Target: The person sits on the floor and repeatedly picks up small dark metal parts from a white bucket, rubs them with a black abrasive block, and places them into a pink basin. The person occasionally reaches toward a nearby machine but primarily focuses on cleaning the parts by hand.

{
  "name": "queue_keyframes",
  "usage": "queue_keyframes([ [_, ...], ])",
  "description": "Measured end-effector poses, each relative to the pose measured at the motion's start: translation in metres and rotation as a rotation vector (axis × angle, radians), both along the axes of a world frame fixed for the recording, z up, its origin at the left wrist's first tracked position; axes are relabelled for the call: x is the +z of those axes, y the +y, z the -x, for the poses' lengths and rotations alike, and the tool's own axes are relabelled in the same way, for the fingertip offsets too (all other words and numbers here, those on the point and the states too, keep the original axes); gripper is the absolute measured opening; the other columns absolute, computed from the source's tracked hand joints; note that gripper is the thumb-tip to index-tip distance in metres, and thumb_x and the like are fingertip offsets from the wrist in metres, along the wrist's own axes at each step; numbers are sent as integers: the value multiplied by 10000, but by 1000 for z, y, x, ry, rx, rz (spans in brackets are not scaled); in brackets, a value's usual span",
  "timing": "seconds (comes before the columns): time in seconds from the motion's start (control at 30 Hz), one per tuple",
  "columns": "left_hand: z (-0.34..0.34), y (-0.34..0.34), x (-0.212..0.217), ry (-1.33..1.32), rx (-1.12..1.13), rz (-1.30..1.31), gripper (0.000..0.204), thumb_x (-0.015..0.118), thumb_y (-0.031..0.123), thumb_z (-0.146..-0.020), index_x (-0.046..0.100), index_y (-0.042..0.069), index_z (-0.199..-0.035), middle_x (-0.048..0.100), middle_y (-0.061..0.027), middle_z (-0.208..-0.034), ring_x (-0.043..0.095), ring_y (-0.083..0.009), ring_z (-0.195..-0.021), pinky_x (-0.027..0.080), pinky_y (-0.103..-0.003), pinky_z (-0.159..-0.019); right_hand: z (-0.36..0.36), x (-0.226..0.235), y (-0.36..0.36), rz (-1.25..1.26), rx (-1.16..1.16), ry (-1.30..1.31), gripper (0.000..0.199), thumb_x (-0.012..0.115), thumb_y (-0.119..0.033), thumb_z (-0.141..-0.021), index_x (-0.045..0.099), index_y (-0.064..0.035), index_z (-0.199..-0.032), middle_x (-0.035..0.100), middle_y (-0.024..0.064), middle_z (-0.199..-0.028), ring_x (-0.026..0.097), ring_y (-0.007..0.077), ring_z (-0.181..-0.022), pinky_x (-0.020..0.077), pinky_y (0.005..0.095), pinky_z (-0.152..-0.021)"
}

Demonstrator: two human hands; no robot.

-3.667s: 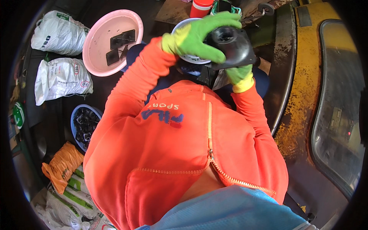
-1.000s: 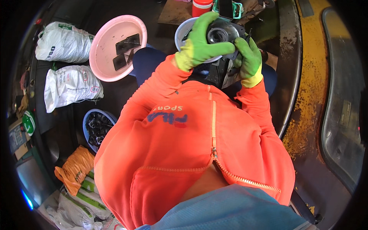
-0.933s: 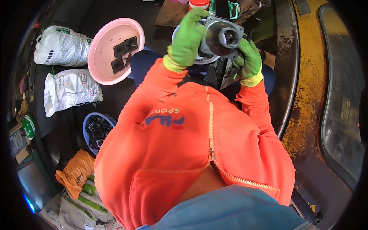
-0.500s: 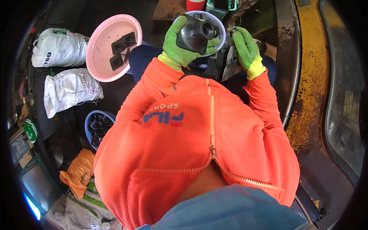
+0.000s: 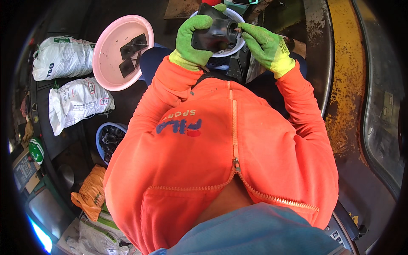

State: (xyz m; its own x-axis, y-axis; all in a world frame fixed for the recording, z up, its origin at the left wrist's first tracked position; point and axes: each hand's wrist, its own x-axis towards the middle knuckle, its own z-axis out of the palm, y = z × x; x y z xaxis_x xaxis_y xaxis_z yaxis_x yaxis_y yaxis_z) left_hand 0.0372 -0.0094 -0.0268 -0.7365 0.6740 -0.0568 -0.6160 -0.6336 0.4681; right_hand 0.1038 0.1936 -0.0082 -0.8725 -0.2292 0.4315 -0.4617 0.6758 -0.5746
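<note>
My left hand [image 5: 189, 42], in a green glove with a yellow cuff, grips a black plastic housing [image 5: 208, 38] by its broad square base. The housing is tilted so that its round opening faces my right hand. My right hand [image 5: 264, 46], gloved the same way, is closed in a pinch at the rim of that opening. Between its fingertips a small, thin tip shows, but the rest is hidden inside the glove and I cannot make out what it is. Below the housing stands a light-coloured basin [image 5: 236, 16], partly covered by it.
A pink basin [image 5: 106, 55] to the left holds several flat black parts. Two white sacks [image 5: 63, 57] lie further left. A blue basin [image 5: 100, 142] of black parts and an orange bag [image 5: 90, 191] sit nearer. A rusty yellow machine frame [image 5: 343, 85] runs along the right.
My right hand has come left to the opening of the housing. The left hand has turned and tipped the housing so its opening faces right.
</note>
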Motion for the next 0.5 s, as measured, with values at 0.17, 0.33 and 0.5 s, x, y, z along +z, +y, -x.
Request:
queue_keyframes([
  [0.17,-1,5,5,91,137,4,647,608,230,-739,470,-42,-1309,586,-199,-1188,583,-329,-1091,478,-447,-957,-8,-5,-12,314,-54,-367,269,578,-134,-934,618,-28,-1178,683,117,-1055,664,224,-937,517,297,-810],
  [0.33,2,6,7,291,175,-41,655,598,235,-722,480,-33,-1307,593,-205,-1176,578,-319,-1092,475,-439,-944,-13,-4,-26,393,-74,-289,306,565,-130,-957,584,15,-1226,669,89,-1064,620,130,-949,494,251,-818],
  [0.5,6,9,7,496,282,-57,719,706,229,-733,425,28,-1363,518,-183,-1268,557,-296,-1096,473,-398,-938,-16,1,-32,508,-88,-396,329,549,-139,-976,557,30,-1258,646,38,-1017,573,73,-890,475,216,-763],
])
